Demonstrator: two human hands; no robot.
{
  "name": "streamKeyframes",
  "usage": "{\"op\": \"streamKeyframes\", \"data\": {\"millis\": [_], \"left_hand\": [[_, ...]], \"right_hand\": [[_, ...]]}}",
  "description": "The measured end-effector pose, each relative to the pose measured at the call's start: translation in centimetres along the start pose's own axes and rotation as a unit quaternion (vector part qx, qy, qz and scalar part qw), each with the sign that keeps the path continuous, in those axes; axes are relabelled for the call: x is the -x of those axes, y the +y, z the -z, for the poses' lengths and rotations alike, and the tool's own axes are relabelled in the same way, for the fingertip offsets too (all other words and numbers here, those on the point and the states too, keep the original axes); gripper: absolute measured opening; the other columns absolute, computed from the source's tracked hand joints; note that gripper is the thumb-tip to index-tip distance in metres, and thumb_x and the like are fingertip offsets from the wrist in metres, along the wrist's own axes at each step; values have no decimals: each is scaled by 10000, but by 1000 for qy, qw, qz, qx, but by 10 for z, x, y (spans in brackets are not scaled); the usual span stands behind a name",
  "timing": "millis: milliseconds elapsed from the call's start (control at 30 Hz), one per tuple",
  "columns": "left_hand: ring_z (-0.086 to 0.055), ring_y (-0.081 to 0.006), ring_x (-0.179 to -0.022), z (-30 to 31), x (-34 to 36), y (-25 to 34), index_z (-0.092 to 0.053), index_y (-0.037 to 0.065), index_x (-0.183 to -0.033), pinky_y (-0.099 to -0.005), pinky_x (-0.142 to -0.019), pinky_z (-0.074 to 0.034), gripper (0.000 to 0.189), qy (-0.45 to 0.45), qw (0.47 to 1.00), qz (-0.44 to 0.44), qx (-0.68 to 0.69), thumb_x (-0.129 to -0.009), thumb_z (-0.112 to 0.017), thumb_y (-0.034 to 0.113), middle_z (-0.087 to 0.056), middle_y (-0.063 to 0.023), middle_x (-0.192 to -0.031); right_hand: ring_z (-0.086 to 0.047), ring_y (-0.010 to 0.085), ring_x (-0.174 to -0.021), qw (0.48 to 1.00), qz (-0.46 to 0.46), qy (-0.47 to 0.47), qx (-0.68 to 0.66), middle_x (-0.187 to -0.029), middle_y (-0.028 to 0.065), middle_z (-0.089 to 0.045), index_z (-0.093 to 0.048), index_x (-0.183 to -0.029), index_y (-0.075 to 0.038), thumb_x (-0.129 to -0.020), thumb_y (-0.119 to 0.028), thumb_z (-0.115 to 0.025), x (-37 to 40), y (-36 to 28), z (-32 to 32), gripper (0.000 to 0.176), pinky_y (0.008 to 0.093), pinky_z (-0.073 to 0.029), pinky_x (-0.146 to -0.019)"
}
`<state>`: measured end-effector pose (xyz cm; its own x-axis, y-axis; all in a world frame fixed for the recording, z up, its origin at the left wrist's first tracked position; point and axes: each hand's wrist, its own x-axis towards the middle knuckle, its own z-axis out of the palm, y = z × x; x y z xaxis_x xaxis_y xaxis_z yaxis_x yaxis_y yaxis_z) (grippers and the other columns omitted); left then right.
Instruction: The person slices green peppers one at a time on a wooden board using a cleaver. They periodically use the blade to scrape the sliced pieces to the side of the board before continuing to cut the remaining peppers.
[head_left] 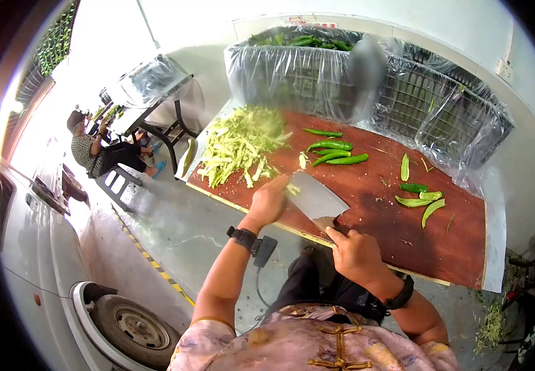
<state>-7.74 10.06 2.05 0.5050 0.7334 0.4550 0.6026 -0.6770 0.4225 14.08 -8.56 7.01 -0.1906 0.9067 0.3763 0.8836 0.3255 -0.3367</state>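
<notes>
My right hand (357,256) is wrapped round the handle of a wide cleaver (317,198) near the table's front edge. The blade points up and left. At the blade's far end is my left hand (270,201), its fingers closed; what lies under them is hidden. A heap of pale green shredded pepper (239,145) lies beyond my left hand. Several whole green peppers (335,153) rest on the reddish-brown board (372,191), past the blade. Cut pepper pieces (431,195) lie farther right.
Plastic-lined crates (292,74) stand along the wall behind the board, one holding green peppers. A seated person (94,145) works at a table at the far left. A vehicle (45,247) is at the left. Pepper scraps (492,328) lie on the floor at the lower right.
</notes>
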Motion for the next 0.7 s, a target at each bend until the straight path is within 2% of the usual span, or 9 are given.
{"op": "streamKeyframes", "data": {"millis": [67, 133, 167, 233, 267, 333, 467, 533, 700], "left_hand": [[-556, -377, -1196, -3, 0, -1, -540, 24, -1310, -434, -1008, -459, 466, -7, 1000, 12, 6, -848, -523, 84, -567, -217, -1319], [-583, -377, -1144, -7, 1, -1, -515, 41, -1329, -447, -952, -485, 490, 55, 998, -16, -4, -840, -519, 69, -585, -219, -1278], [-583, -377, -1144, -8, 2, -2, -515, 41, -1329, -447, -952, -485, 490, 54, 998, -15, -4, -840, -519, 69, -585, -219, -1278], [-620, -380, -1057, 1, -1, 13, -490, 54, -1351, -462, -883, -507, 519, 1, 999, 36, -17, -833, -514, 55, -636, -208, -1176], [-620, -380, -1057, -1, -1, 10, -490, 54, -1351, -462, -883, -507, 519, 0, 999, 35, -17, -833, -514, 55, -636, -208, -1176], [-648, -374, -963, -4, -1, 6, -482, 88, -1367, -479, -823, -515, 546, 18, 999, 50, -9, -823, -520, 55, -675, -182, -1069], [-658, -366, -953, -4, 1, 3, -486, 116, -1385, -469, -827, -522, 558, 18, 998, 51, 22, -830, -524, 67, -685, -172, -1073], [-655, -364, -984, -3, -4, 0, -505, 126, -1377, -448, -858, -520, 541, 33, 992, 104, 65, -839, -533, 90, -666, -178, -1147], [-633, -365, -1057, -2, -1, 10, -545, 110, -1345, -429, -918, -501, 504, 30, 991, 113, 65, -840, -540, 107, -642, -190, -1208]], "right_hand": [[-607, 360, -567, 1000, 11, 10, -4, -676, 162, -592, -676, -1159, -86, -803, -134, -671, 8, 3, 2, 359, 450, -502, -529], [-603, 338, -558, 999, -12, -15, 34, -666, 145, -579, -680, -1153, -91, -805, -136, -680, 18, 1, 9, 351, 443, -502, -527], [-603, 338, -558, 999, -11, -17, 33, -666, 145, -579, -680, -1153, -91, -805, -136, -680, 20, 1, 13, 351, 443, -502, -527], [-598, 321, -549, 999, -16, -14, 32, -661, 131, -568, -681, -1156, -96, -806, -138, -688, 24, 0, 18, 352, 437, -501, -521], [-598, 321, -549, 999, -17, -13, 32, -661, 131, -568, -681, -1156, -96, -806, -138, -688, 26, 0, 19, 352, 437, -501, -521], [-599, 329, -551, 998, -19, -29, 46, -668, 136, -574, -685, -1155, -100, -808, -134, -682, 27, -1, 20, 349, 440, -500, -522], [-601, 336, -554, 999, -2, 2, 42, -670, 140, -577, -689, -1151, -103, -808, -132, -676, 6, -3, 15, 345, 445, -498, -522], [-603, 340, -559, 999, 2, 1, 34, -675, 145, -581, -692, -1145, -101, -808, -127, -669, -7, -1, 11, 338, 448, -497, -520], [-595, 328, -547, 999, 14, 22, 37, -665, 130, -566, -693, -1143, -104, -802, -123, -678, 13, 10, 1, 342, 430, -495, -508]]}}
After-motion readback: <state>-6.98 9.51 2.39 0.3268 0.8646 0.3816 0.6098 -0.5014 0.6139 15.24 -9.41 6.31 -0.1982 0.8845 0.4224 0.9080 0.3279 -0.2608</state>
